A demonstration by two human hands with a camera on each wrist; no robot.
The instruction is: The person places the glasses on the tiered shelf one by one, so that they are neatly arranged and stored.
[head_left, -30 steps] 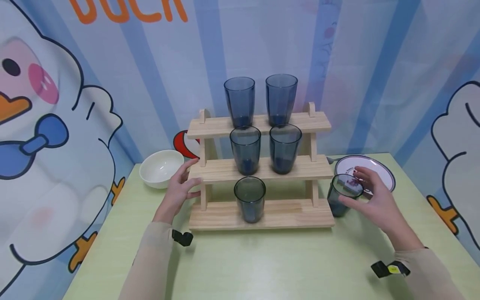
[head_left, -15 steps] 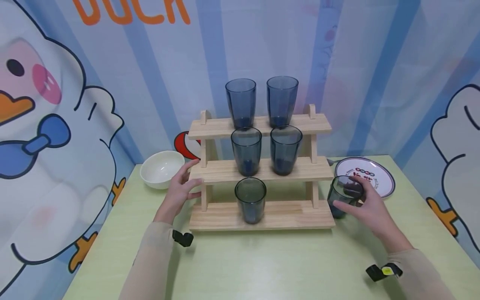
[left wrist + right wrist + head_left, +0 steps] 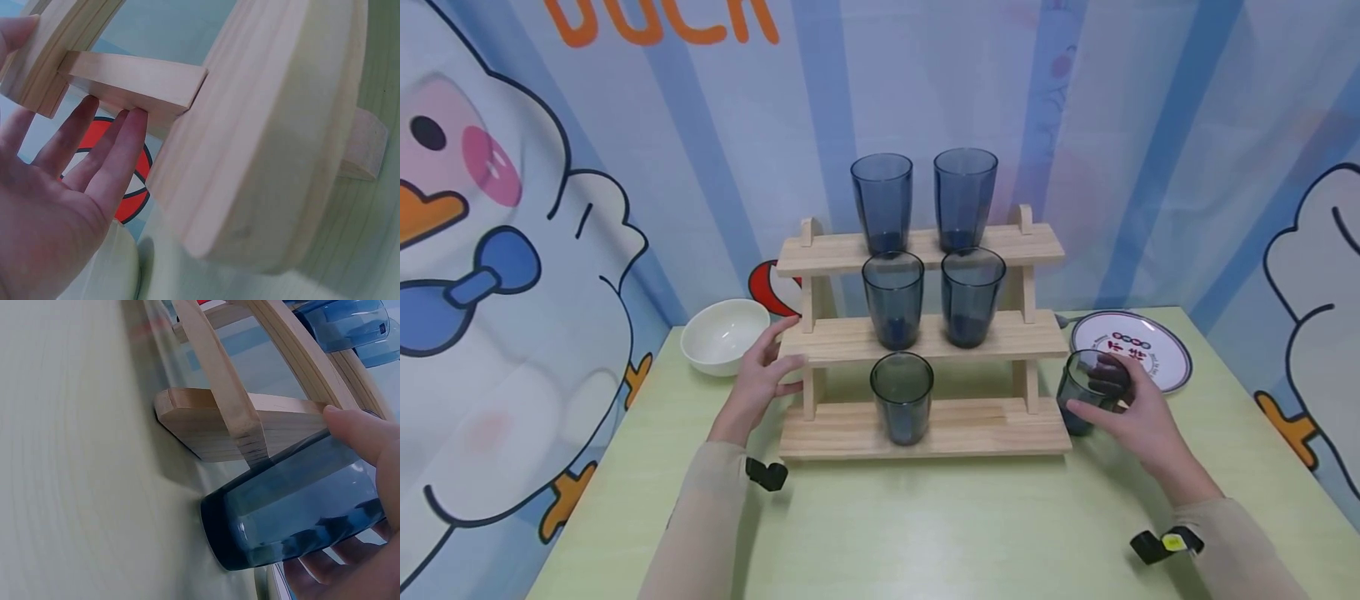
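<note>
My right hand (image 3: 1138,417) grips a smoky blue glass tumbler (image 3: 300,500), thumb on one side and fingers round the other. The tumbler is upright beside the right end of a three-tier wooden display rack (image 3: 850,433), its base at or close to the tabletop. My left hand (image 3: 756,383) holds the rack's left side at the middle shelf. Its thumb lies on the shelf end, and its fingers (image 3: 122,156) touch the wooden upright (image 3: 134,81). Matching tumblers stand on the rack: two on top, two in the middle, and one tumbler (image 3: 902,400) on the bottom shelf.
A white bowl (image 3: 722,333) sits behind my left hand. At the right back lies a white plate (image 3: 1165,358) with a dark rim and red print, partly behind the held tumbler. A duck-print curtain (image 3: 737,150) hangs behind the pale green table (image 3: 925,533).
My right hand has moved left and closed round the tumbler, uncovering more of the plate. The left hand and the tumblers on the rack stay where they were.
</note>
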